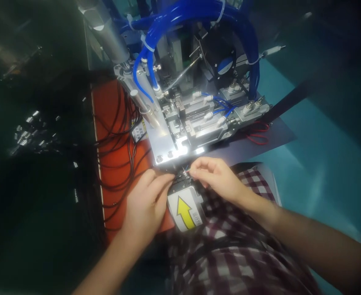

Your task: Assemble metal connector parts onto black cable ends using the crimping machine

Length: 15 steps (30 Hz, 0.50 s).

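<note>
Checked clothing (229, 266) | machine (199, 107) | cables (131, 157) over orange surface (105, 96) | teal surface (337, 172) right

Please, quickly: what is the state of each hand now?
Left hand: at the dark fixture; grip cannot be told.
Right hand: closed on a thin piece, too blurred to identify.

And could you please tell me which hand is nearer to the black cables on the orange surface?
Left. The left hand is close beside the black cables, partly over the orange surface; the right hand is farther off, across to the right, beyond the left hand.
</note>
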Each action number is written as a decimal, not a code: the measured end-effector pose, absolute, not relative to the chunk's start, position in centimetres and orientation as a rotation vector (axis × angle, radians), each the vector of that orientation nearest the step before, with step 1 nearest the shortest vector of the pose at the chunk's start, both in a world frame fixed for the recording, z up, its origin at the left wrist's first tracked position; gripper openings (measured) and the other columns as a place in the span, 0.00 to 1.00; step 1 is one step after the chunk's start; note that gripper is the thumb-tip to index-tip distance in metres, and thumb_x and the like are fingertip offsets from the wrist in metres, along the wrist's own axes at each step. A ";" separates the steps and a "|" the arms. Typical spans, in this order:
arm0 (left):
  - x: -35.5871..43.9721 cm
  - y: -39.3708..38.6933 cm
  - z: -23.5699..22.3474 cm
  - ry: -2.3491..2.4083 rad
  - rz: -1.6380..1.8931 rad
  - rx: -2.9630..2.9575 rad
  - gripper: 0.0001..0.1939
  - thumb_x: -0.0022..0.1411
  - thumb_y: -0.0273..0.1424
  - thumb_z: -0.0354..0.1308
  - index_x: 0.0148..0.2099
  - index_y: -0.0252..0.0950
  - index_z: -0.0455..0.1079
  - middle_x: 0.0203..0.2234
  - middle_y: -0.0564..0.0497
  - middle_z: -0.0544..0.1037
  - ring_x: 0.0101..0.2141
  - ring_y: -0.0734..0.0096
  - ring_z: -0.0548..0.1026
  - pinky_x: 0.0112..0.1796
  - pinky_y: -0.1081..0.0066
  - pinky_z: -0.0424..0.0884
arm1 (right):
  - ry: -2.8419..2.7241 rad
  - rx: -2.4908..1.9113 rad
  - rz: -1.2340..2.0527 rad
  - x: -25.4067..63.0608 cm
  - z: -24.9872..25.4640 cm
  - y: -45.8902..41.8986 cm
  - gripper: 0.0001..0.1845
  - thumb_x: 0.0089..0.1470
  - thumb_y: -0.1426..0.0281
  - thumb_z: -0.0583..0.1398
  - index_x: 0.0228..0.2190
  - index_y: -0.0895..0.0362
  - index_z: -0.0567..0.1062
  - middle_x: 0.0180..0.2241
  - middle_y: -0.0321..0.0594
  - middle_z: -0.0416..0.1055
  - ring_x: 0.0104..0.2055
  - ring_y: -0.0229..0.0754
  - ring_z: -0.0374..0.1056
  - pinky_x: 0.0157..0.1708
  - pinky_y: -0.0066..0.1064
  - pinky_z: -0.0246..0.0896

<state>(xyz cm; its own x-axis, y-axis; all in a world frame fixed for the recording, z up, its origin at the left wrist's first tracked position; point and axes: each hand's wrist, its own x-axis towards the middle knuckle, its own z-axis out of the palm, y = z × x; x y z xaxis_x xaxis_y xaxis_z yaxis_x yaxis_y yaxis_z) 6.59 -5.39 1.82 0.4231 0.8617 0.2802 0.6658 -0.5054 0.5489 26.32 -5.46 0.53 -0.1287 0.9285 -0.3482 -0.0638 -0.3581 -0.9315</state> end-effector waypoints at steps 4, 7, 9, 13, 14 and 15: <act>6.3 -5.2 1.3 1.207 0.721 2.428 0.11 0.63 0.19 0.54 0.44 0.32 0.74 0.31 0.51 0.72 0.32 0.77 0.71 0.33 0.78 0.67 | -1.012 -1.370 1.631 26.2 -0.2 -5.9 0.07 0.52 0.72 0.61 0.24 0.60 0.71 0.18 0.28 0.62 0.19 0.30 0.56 0.21 0.24 0.51; 6.1 -5.2 1.2 1.163 0.709 2.432 0.12 0.63 0.18 0.52 0.45 0.32 0.74 0.32 0.50 0.71 0.33 0.77 0.70 0.33 0.78 0.68 | -1.022 -1.366 1.643 26.1 -0.3 -5.9 0.07 0.53 0.72 0.60 0.25 0.60 0.72 0.18 0.28 0.62 0.19 0.30 0.56 0.22 0.25 0.52; 6.0 -5.3 1.2 1.150 0.701 2.438 0.13 0.63 0.18 0.52 0.46 0.32 0.74 0.33 0.50 0.71 0.34 0.76 0.70 0.33 0.77 0.68 | -1.037 -1.369 1.642 26.2 -0.4 -5.8 0.07 0.52 0.72 0.60 0.25 0.60 0.72 0.18 0.28 0.62 0.19 0.30 0.56 0.22 0.25 0.52; 5.9 -5.3 1.0 1.132 0.721 2.433 0.14 0.63 0.17 0.51 0.46 0.33 0.73 0.34 0.50 0.71 0.35 0.76 0.71 0.34 0.77 0.68 | -1.066 -1.389 1.655 26.4 -0.6 -5.6 0.07 0.52 0.70 0.61 0.25 0.60 0.71 0.17 0.28 0.62 0.19 0.31 0.56 0.21 0.26 0.50; 6.0 -5.3 1.0 1.133 0.728 2.433 0.14 0.63 0.17 0.51 0.46 0.33 0.73 0.34 0.50 0.70 0.35 0.75 0.71 0.34 0.77 0.68 | -1.074 -1.390 1.654 26.4 -0.6 -5.6 0.07 0.52 0.70 0.61 0.25 0.60 0.71 0.17 0.29 0.62 0.20 0.31 0.56 0.21 0.26 0.50; 6.0 -5.3 1.0 1.135 0.728 2.439 0.13 0.63 0.17 0.51 0.46 0.33 0.73 0.34 0.50 0.70 0.35 0.75 0.71 0.34 0.77 0.68 | -1.081 -1.390 1.649 26.4 -0.7 -5.6 0.07 0.52 0.70 0.61 0.25 0.60 0.71 0.17 0.29 0.62 0.20 0.32 0.55 0.21 0.26 0.50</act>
<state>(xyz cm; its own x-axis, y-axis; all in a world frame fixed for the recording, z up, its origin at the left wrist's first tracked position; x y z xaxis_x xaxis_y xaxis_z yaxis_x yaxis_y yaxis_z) 6.03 -5.26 1.01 0.5462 0.7816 0.3012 0.6001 -0.6160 0.5103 26.42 -5.56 -0.70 -0.1660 0.9061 -0.3891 -0.0049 -0.3953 -0.9185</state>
